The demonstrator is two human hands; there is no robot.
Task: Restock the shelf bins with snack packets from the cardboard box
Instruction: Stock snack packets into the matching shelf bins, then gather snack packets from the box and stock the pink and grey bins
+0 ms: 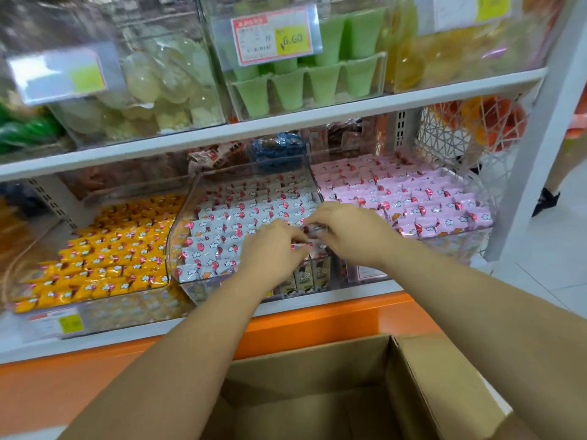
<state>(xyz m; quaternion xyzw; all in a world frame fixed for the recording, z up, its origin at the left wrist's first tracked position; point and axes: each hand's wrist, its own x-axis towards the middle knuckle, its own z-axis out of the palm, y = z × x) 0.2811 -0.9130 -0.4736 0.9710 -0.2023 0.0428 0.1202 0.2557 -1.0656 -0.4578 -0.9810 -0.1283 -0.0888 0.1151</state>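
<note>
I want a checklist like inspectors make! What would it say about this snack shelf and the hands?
Surface: white shelf board above an orange base.
Job's things: clear plastic middle bin full of white snack packets; brown cardboard box open below, no packets visible in it.
Clutter: nothing seen.
Hands: left hand and right hand both pinch white packets at the bin's front right corner.
Cables: nothing seen.
Surroundings: yellow packets in the left bin, pink packets in the right; green cups on the shelf above; pale tiled floor.
</note>
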